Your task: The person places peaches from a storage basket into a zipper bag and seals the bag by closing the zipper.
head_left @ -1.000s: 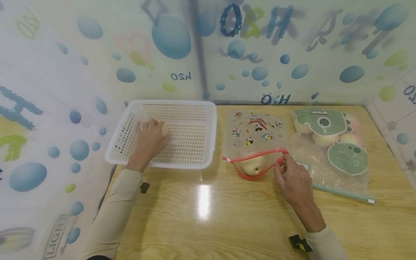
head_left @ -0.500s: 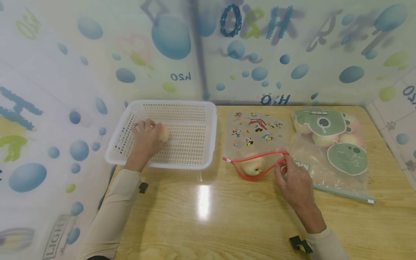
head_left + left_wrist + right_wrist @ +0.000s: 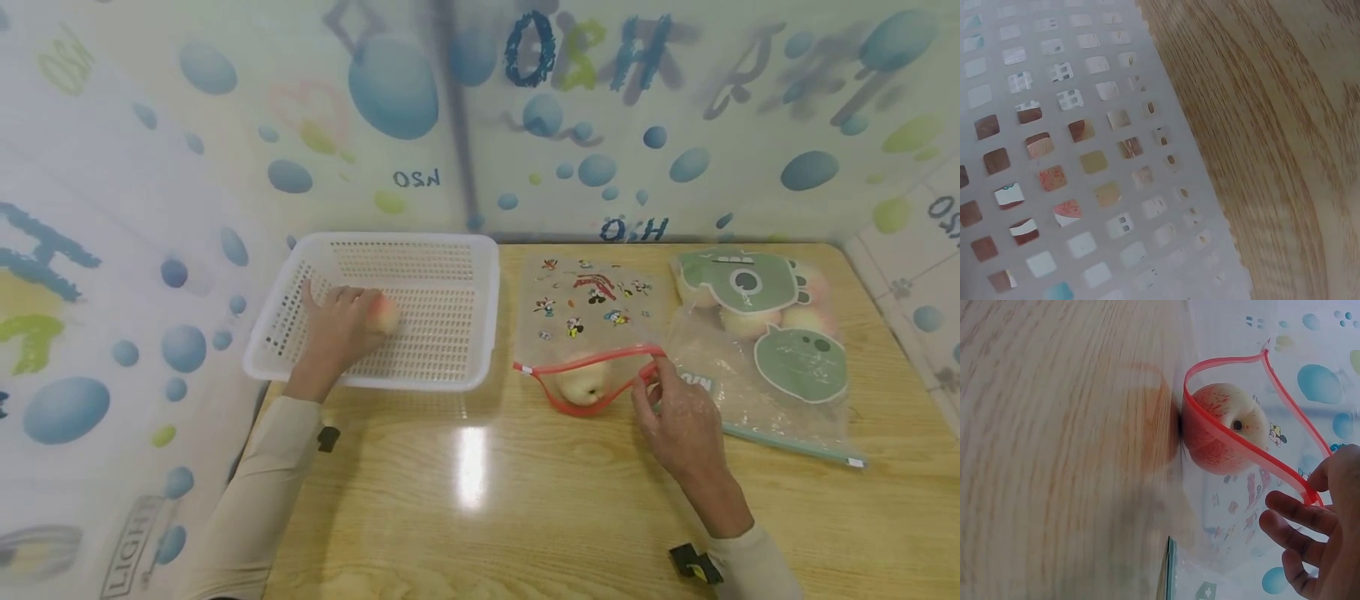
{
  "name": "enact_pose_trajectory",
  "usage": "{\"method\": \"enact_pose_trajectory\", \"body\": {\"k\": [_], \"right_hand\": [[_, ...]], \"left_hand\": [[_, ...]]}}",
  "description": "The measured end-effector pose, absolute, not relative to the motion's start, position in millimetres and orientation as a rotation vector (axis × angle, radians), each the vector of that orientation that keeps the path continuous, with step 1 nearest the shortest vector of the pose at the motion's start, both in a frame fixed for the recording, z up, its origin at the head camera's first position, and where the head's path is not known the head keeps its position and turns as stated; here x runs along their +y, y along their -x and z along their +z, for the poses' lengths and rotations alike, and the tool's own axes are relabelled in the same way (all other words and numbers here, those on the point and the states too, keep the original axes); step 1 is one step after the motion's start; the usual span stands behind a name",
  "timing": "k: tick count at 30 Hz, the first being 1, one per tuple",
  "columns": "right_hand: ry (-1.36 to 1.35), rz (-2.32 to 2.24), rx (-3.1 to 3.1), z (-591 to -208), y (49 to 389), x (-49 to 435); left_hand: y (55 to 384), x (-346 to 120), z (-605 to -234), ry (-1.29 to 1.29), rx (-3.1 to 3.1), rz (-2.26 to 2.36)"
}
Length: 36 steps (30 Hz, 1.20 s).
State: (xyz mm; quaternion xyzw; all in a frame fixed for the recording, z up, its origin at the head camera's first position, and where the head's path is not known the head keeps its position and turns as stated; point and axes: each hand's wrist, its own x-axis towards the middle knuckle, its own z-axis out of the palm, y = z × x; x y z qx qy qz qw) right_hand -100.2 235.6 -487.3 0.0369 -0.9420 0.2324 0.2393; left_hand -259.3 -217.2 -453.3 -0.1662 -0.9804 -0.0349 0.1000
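My left hand [image 3: 334, 333] is down inside the white plastic basket [image 3: 483, 333], gripping a pink and cream peach [image 3: 387, 317] between thumb and fingers. In the left wrist view the basket's perforated wall [image 3: 1129, 253] hides most of the hand; bits of the peach [image 3: 1054, 178] show through its holes. Thumb and index finger of my right hand [image 3: 682, 417] pinch the red zip edge of a clear zip bag [image 3: 547, 312] printed with cartoon figures. The bag's mouth gapes, and one peach [image 3: 1225, 428] lies inside near the opening.
To the right lies a second clear zip bag [image 3: 780, 421] with green cartoon prints, holding several peaches [image 3: 806, 321] at its far end. Its teal zip edge runs beside my right hand. The wooden table [image 3: 480, 533] meets a patterned wall sheet [image 3: 525, 200] at the back.
My left hand has turned slightly and the peach in it has shifted right, so more of the peach shows. My right hand and the bag stay put.
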Motion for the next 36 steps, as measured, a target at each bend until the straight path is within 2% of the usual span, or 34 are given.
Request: {"method": "enact_pose_trajectory", "body": {"k": [27,36], "right_hand": [[-0.084,0.665,-2.596,-486.5,101.2,234.2],[-0.079,0.65,-2.592,-489.1,101.2,232.8]], "left_hand": [[251.2,-213.1,-452.1,0.568,-2.672,-0.228],[246.6,-211.6,-453.5,0.659,-2.691,-0.551]]}}
